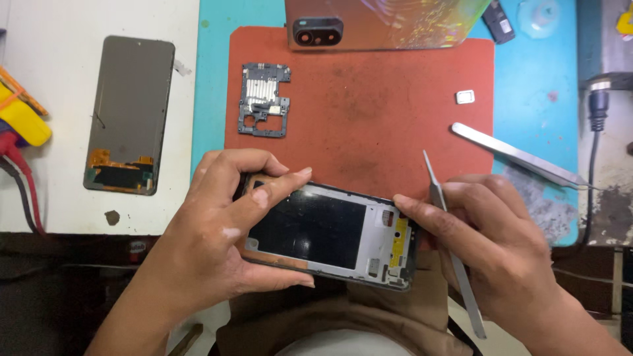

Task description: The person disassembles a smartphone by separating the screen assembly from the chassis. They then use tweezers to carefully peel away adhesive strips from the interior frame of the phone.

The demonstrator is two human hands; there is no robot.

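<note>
Left hand (224,231): fingers curled around the opened phone frame (330,234), thumb laid across its top edge.
Right hand (491,244): fingers pinching a thin metal pry tool (455,264), tip upward.
Phone frame: held above the red mat (369,112) on the counter (541,132).

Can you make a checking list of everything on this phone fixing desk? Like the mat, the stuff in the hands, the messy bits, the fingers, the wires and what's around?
Surface: red-brown mat, scuffed, lying on a blue sheet; white board at its left.
Job's things: opened phone frame, insides facing up; thin metal pry tool.
Clutter: circuit board, back cover, tweezers and small white tray on or near the mat; loose screen on the white board.
Fingers: left hand wraps the frame's left end; right hand pinches the pry tool at the frame's right end.
Cables: black cable at right; red and black wires at left.
Surroundings: yellow tool at the left edge.
</note>
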